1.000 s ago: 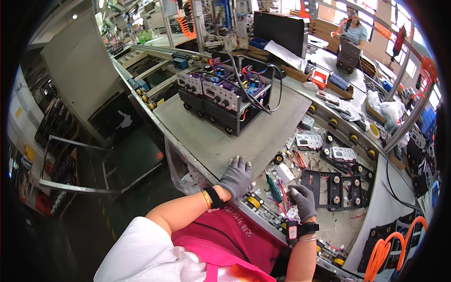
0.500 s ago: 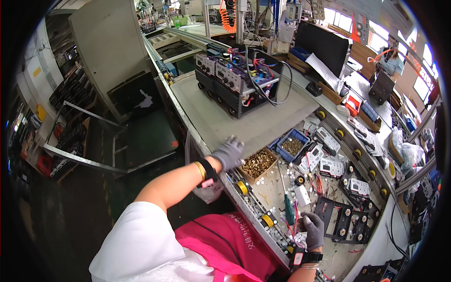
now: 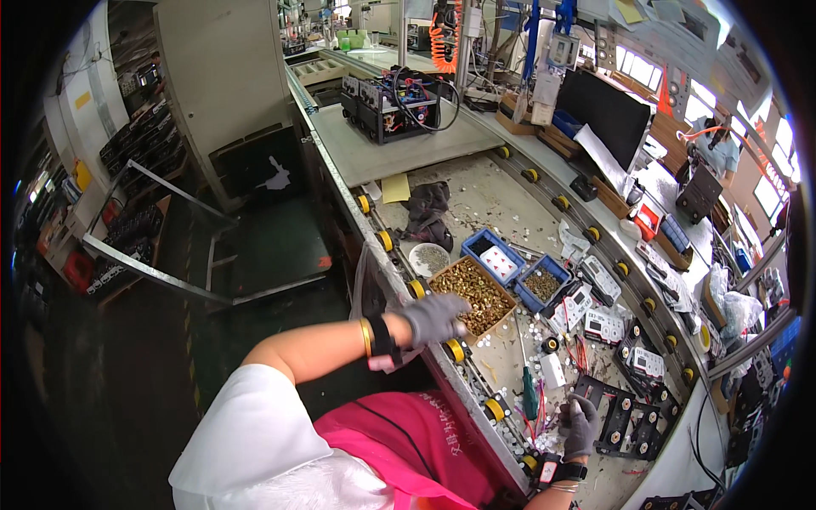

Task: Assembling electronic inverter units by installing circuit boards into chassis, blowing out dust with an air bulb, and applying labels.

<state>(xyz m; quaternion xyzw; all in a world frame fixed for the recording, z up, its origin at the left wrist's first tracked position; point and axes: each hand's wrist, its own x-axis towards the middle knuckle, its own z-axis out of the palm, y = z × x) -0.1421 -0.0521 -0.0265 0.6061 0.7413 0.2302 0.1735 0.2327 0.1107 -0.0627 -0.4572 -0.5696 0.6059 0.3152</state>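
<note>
My left hand (image 3: 432,320), in a grey glove, hangs over the near left edge of a cardboard box of small brass-coloured fittings (image 3: 472,297). Its fingers stretch to the right and nothing shows in them. Lower right, my gloved right hand (image 3: 580,427) has loosely bent fingers, apart, with no held thing visible. It is beside a black bracket frame (image 3: 625,412) with round metal fittings. To its left lie red wires (image 3: 541,405) and a green-handled screwdriver (image 3: 529,393). Farther off, a black device with exposed wiring (image 3: 387,106) stands on a flat board (image 3: 399,157), out of reach of both hands.
Blue bins (image 3: 542,283), a white bowl of small parts (image 3: 428,257) and a dark cloth (image 3: 427,212) lie between the rails. Yellow rollers (image 3: 456,350) line the near rail. Light panels with knobs (image 3: 604,323) lie at the right. A person (image 3: 721,153) is at the far right.
The board with the device has moved away along the rails, uncovering the cloth, bowl, a blue bin and more of the box. My left hand has left the board and come down beside the box.
</note>
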